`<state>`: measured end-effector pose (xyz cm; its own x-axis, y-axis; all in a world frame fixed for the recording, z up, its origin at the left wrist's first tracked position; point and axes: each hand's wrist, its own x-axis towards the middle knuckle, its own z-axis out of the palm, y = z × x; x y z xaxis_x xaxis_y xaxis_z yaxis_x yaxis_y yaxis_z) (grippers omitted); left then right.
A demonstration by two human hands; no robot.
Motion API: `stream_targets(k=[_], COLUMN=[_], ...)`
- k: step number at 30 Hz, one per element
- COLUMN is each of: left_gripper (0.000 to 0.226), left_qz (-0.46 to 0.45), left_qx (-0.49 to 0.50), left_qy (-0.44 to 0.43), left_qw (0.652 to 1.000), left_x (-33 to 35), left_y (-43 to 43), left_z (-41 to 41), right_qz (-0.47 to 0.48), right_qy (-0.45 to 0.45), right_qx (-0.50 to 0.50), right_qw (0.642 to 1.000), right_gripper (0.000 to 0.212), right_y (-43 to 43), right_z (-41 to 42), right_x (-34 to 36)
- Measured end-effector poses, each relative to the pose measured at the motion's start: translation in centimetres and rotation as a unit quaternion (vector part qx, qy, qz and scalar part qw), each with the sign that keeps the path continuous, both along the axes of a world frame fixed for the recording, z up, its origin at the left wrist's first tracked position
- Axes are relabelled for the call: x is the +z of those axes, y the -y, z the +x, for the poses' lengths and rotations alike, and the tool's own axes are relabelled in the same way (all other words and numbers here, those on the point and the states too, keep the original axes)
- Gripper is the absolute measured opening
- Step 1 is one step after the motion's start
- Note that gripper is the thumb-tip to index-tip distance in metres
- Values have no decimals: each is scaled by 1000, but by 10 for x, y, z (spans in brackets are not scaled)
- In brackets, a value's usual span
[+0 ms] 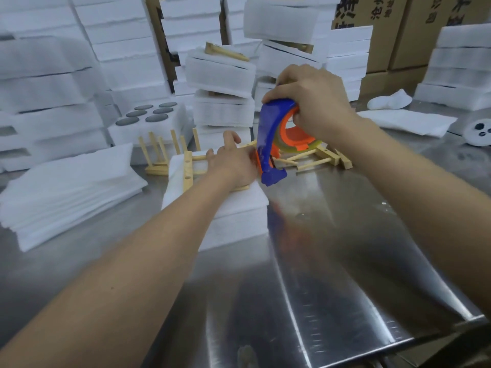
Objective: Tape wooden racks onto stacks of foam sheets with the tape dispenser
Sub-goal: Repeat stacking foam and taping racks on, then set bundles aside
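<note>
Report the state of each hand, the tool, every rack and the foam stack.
Left hand: presses the wooden rack onto the foam stack.
Right hand: grips the tape dispenser.
Tape dispenser: nose down at the stack's right edge.
Wooden rack: lying flat on the stack.
Second rack: upright, pegs up, behind the stack.
Third rack: tipped over on the table.

Steel tabletop (332, 261) carries foam stacks (233, 216), loose sheets (66, 192), and wooden racks (318, 158).
</note>
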<state>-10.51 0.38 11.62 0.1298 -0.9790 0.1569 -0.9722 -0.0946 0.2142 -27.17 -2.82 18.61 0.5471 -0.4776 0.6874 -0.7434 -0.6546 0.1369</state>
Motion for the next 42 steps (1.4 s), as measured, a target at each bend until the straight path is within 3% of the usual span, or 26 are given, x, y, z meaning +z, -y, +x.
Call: stream_targets(k=[12,16,17,18,19,20,21,23,25,26,28,31,32,33,35,36,37,39,40,41,42], left_gripper=[7,20,24,25,23,22,22,24,21,20,25,39,41,43,51,56,61,70,70,62,45], left_qz=[-1,-4,-3,-4,-4,-4,-3,2,6,9,19,50,59,68,78,81,82,83,87,87,90], left_qx=[-3,-12,-13,-14,-15,-16,-16,-12,-9,-7,-2,23,29,35,43,46,50,50,41,18,-14], left_qy=[16,31,37,38,36,34,35,40,43,47,68,93,100,105,104,102,102,76,18,-107,-288], left_qw=[1000,999,999,999,999,999,999,999,999,999,998,994,993,992,991,990,990,992,995,990,953], left_x=[0,0,0,0,-1,-1,-1,0,0,0,-1,0,2,3,4,3,3,6,10,17,26], left_y=[0,0,1,1,0,0,0,-1,-1,0,0,-2,-1,0,2,2,0,-2,-4,-8,-14], left_z=[2,2,3,3,4,5,5,4,2,2,1,-4,-5,-6,-7,-7,-8,-10,-7,0,14], right_qz=[-38,-89,-74,-51,-32,-1,52,203,356,419,494,508,489,444,258,198,211,373,460,523,567], right_qy=[-125,-347,-334,-251,-109,57,216,460,578,593,593,598,594,562,471,465,485,514,509,506,512], right_qx=[-34,-12,-32,-42,-48,-71,-94,-108,-121,-133,-151,-147,-164,-215,-276,-210,-111,49,86,111,135], right_qw=[991,933,939,966,992,996,971,857,724,674,618,602,617,663,797,837,842,771,722,677,631], right_gripper=[46,40,40,39,41,47,54,56,41,33,27,35,45,54,61,59,53,38,34,36,39], right_y=[-11,-7,-4,0,5,10,15,23,29,30,27,28,29,30,20,12,1,-21,-33,-41,-46], right_z=[27,12,2,-9,-19,-29,-38,-57,-72,-78,-81,-79,-77,-74,-57,-41,-21,25,45,59,68], right_x=[20,-4,-8,-9,-9,-7,-4,-2,-14,-25,-48,-70,-74,-74,-72,-71,-71,-77,-79,-82,-85])
